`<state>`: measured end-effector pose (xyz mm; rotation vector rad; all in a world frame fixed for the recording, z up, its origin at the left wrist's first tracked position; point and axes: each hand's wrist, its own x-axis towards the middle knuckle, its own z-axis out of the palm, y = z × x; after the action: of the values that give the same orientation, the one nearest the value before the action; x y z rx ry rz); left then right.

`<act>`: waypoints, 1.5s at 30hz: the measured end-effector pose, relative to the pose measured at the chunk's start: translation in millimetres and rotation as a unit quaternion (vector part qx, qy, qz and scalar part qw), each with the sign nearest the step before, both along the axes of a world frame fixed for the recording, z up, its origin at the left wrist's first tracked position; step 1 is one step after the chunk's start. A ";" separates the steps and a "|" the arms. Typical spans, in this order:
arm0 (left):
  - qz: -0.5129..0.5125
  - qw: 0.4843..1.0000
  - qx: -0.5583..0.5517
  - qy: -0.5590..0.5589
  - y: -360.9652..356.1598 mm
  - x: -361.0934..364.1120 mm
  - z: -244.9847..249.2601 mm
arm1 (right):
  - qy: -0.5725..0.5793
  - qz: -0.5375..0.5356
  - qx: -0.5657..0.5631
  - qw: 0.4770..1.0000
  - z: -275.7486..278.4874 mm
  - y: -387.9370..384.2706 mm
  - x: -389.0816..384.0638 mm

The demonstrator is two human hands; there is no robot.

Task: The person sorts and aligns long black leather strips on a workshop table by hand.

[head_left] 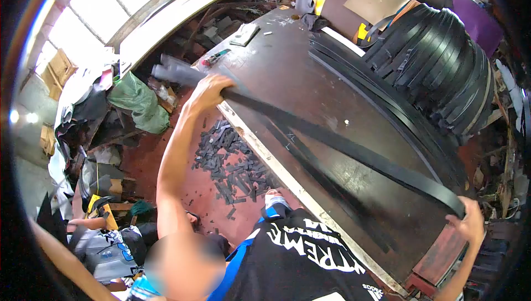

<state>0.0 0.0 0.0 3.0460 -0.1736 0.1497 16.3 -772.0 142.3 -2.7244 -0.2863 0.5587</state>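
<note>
A long black strip [343, 141], rubber-like in look, stretches across the dark table between my two hands. My left hand [213, 89] is closed around it near the table's left edge, and a blurred loose end sticks out beyond the fist. At the far right, my right hand [469, 221] grips the other end, where the strip bends down over the table's corner. Beneath it, more thin dark strips [326, 176] lie on the tabletop. A row of long black strips [381, 99] runs along the table's far side.
A large bundle of black strips [437, 63] stands beyond the table [276, 63]. Small cut black pieces [232, 162] litter the red floor. A green sack [138, 102] sits at left. A notepad [244, 34] lies near the back. Another person's grey garment [108, 257] shows lower left.
</note>
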 end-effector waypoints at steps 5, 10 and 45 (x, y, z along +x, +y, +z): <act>-0.133 0.990 0.001 -0.054 -42.5 109.7 -29.0 | -0.140 0.032 -0.040 0.989 -82.9 -33.9 -18.3; -0.169 0.985 -0.003 0.014 -55.9 177.2 -101.0 | -0.111 -0.009 -0.002 0.994 -141.5 -17.4 -18.7; -0.279 0.956 0.020 0.088 -343.7 112.7 -194.0 | -0.273 -0.017 0.001 0.962 -360.5 -30.4 -56.4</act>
<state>112.7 -343.7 -194.0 2.8854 -1.0099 -0.1657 -40.1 -802.4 -218.2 -2.8243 -0.3699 -0.2193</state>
